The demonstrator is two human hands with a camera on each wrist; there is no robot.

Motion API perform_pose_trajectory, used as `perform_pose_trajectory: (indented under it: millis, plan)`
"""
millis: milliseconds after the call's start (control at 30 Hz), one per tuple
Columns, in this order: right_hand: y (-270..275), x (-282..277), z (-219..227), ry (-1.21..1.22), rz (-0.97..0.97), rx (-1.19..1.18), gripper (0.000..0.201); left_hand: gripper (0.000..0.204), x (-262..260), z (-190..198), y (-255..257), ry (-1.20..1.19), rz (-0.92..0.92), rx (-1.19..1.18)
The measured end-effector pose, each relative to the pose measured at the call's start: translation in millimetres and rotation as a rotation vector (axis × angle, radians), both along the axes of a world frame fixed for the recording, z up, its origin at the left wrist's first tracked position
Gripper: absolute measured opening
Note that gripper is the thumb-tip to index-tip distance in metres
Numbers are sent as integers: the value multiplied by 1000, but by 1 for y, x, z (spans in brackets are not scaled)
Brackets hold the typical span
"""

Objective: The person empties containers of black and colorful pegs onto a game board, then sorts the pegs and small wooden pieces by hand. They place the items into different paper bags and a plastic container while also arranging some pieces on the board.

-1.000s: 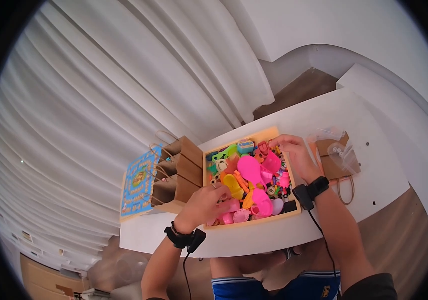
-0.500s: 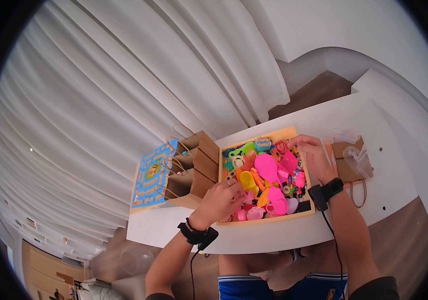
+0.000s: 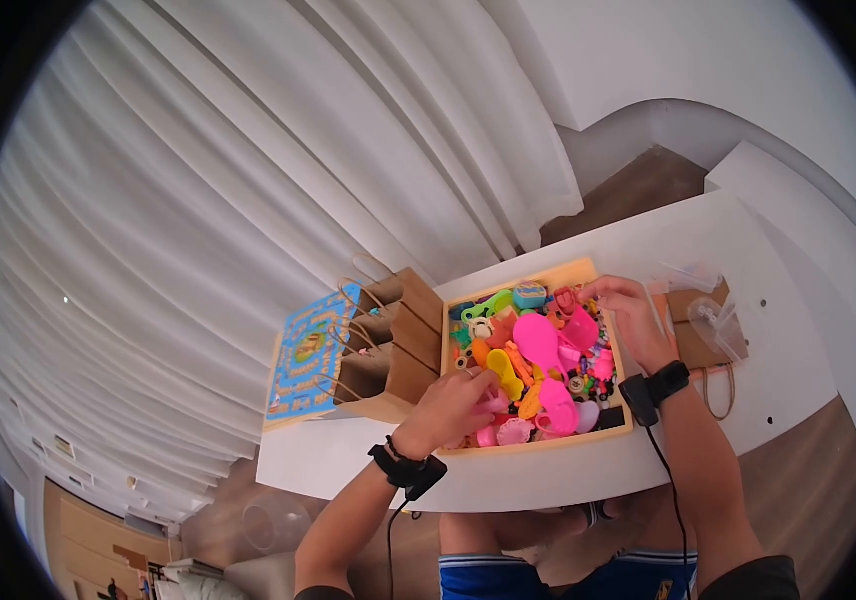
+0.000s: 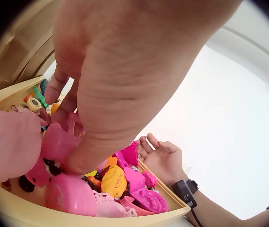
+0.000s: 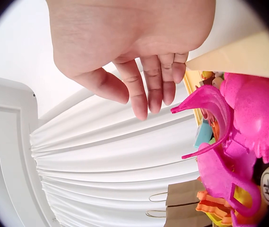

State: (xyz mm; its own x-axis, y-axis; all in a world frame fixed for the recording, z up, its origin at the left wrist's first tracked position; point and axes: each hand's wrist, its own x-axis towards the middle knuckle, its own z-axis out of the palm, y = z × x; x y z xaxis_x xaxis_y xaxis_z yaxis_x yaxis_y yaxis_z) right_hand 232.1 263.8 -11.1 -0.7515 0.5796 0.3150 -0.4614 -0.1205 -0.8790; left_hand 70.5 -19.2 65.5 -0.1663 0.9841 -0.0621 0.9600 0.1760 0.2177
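Observation:
A shallow wooden box holds a heap of small colourful toys. Over its near left corner, my left hand reaches in with fingers pointing down. In the left wrist view, the thumb and fingers of that hand pinch a translucent pink toy; the fingertips are partly hidden. My right hand hovers at the box's right edge, fingers relaxed. The right wrist view shows this hand holding nothing, beside a bright pink toy. A pink paddle-shaped toy lies mid-heap.
Brown paper bags with handles stand against the box's left side, beside a blue printed board. To the right on the white table lie another brown bag and clear plastic packaging. White curtains hang behind.
The head view has swung, shifting the scene rightward. My left fingers have moved slightly among the toys near the box's left side, showing more of an orange piece. The right hand stays at the right edge.

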Motion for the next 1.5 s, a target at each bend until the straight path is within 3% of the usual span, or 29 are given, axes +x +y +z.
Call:
perform_pose_trajectory:
  millis: [100, 267, 467, 700, 767, 900, 967, 1167, 1300, 1367, 1500]
  plan:
    - [1, -1, -2, 9, 7, -7, 28, 34, 7, 17, -3, -68, 42, 61]
    - [1, 2, -1, 18, 11, -24, 28, 39, -7, 74, -20, 95, 68, 354]
    - [2, 1, -3, 20, 30, -4, 27, 35, -37, 126, -54, 279, 250, 368]
    - [2, -1, -2, 31, 23, 0, 27, 32, -35, 115, -61, 450, 215, 334]
    - [2, 0, -2, 22, 18, -5, 27, 32, -29, 102, -55, 422, 91, 409]
    - [1, 0, 0, 26, 24, -5, 26, 34, 10, 63, -47, 315, -1, 238]
    - [1, 0, 0, 30, 24, -4, 26, 40, 18, 40, -46, 210, -13, 11]
    - [3, 0, -2, 27, 34, 3, 26, 51, 13, 6, -46, 332, 7, -64]
    - [1, 1, 1, 27, 30, 6, 27, 39, 11, 11, -46, 281, -22, 0]
    - [2, 1, 0, 28, 37, -3, 27, 32, 9, 26, -45, 192, 109, 63]
    - [2, 1, -1, 27, 34, 0, 27, 23, -5, 68, -48, 181, 106, 258]
